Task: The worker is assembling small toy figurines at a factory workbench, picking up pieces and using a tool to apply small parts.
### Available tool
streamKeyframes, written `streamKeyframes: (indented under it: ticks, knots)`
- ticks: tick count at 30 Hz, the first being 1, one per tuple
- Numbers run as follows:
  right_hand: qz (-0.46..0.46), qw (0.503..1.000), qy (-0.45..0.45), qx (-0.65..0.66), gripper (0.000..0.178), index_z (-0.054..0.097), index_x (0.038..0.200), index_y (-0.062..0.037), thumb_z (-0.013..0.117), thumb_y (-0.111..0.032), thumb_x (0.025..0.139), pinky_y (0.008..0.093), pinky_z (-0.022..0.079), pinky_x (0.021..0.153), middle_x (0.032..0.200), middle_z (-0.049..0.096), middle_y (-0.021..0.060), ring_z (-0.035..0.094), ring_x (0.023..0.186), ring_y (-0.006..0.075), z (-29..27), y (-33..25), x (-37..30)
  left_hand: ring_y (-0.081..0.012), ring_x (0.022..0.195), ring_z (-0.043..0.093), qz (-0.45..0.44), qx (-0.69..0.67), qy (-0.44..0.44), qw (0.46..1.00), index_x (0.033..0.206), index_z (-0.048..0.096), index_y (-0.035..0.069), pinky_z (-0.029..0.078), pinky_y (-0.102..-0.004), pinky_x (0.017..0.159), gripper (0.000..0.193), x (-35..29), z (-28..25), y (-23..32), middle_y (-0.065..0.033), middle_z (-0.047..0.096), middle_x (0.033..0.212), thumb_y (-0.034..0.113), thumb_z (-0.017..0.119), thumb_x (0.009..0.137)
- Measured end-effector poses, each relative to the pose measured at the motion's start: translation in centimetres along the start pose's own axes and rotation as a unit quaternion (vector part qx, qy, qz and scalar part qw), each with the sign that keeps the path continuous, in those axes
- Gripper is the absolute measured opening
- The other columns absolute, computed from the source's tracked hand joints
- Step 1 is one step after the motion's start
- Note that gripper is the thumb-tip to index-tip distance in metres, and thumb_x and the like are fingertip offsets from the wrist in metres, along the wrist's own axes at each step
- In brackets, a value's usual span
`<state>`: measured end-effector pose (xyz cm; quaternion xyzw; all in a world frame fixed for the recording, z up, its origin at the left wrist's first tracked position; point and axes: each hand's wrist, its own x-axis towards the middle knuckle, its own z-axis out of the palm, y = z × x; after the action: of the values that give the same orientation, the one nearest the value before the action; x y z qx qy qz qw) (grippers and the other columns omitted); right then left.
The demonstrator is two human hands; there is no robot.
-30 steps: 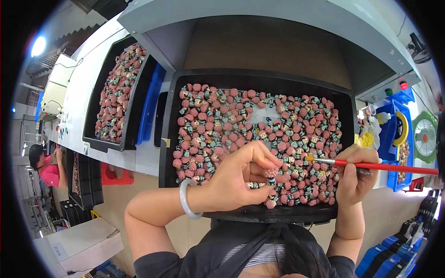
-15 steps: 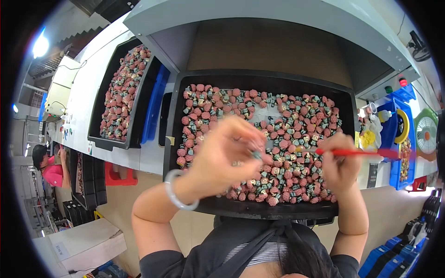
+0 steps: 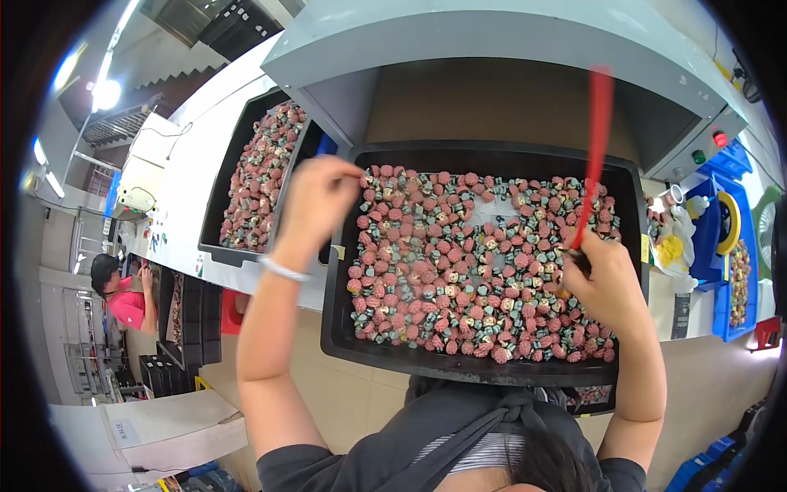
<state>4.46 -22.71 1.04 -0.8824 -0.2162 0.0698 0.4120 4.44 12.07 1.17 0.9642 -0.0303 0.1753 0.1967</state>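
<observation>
Head view: left hand point(image 3: 316, 197) raised over far-left corner of wide black plastic tray point(image 3: 484, 373), fingers pinched together on something too small to tell. Right hand point(image 3: 607, 283) closed around thin red-handled brush point(image 3: 597, 135), handle pointing far, over tray's right side. Tray packed with small pink and teal pieces point(image 3: 459, 271). Second black tray point(image 3: 215, 238) of similar pieces sits left on white surface point(image 3: 184, 184).
</observation>
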Motion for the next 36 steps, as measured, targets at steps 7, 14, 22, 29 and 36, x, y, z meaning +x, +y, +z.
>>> streamKeyframes:
  ticks: [7,14,22,29,36]
  knots:
    - [-0.013,0.983,-0.063,-0.173,0.020,0.051,0.086,0.0018,0.057,-0.011,0.072,0.0422,0.044,0.060,0.062,0.056,0.0181,0.058,0.063,0.0327,1.6,2.3,-0.3,-0.0243,0.084,0.053,0.184,0.288,-0.140,0.929,0.075,0.064,0.007,0.039,-0.0378,0.082,0.013,-0.2,7.4,3.4,-0.0083,0.058,0.085,0.009,0.060,0.063]
    - [-0.027,0.997,-0.002,0.070,0.026,0.052,0.094,-0.0030,0.064,-0.005,0.071,0.0211,0.038,0.050,0.055,0.051,0.0037,0.049,0.050,0.0098,2.1,0.4,-0.3,-0.0123,0.082,0.057,-0.126,-0.502,-0.229,0.824,0.086,0.052,0.002,0.046,-0.0214,0.067,0.008,-1.6,3.5,10.0,-0.0088,0.055,0.097,0.006,0.058,0.080]
    - [-0.214,0.955,0.028,0.203,0.030,0.058,0.087,-0.0045,0.071,0.005,0.061,0.0208,0.039,0.044,0.065,0.057,0.0039,0.053,0.053,0.0089,2.9,-1.0,-1.4,-0.0244,0.100,0.055,-0.081,-0.708,-0.242,0.658,0.087,0.048,0.003,0.046,-0.0338,0.085,0.016,-6.4,4.0,12.8,-0.0199,0.050,0.110,-0.001,0.060,0.077]
    - [-0.321,0.934,0.061,0.142,0.028,0.058,0.086,-0.0053,0.068,0.005,0.061,0.0253,0.042,0.044,0.067,0.057,0.0061,0.055,0.054,0.0167,3.4,-0.5,-1.1,-0.0262,0.103,0.053,-0.082,-0.739,-0.230,0.628,0.101,0.035,0.009,0.046,-0.0343,0.086,0.044,-7.1,4.2,13.2,-0.0207,0.051,0.108,-0.009,0.062,0.071]
    - [-0.016,0.961,-0.121,0.249,0.023,0.052,0.092,-0.0019,0.062,-0.001,0.071,0.0195,0.037,0.050,0.073,0.056,0.0018,0.049,0.058,0.0046,2.7,-1.8,-1.7,-0.0219,0.092,0.056,0.154,-0.459,-0.120,0.867,0.108,0.038,0.008,0.047,-0.0311,0.078,0.052,-7.2,4.3,12.1,-0.0156,0.055,0.102,-0.010,0.064,0.067]
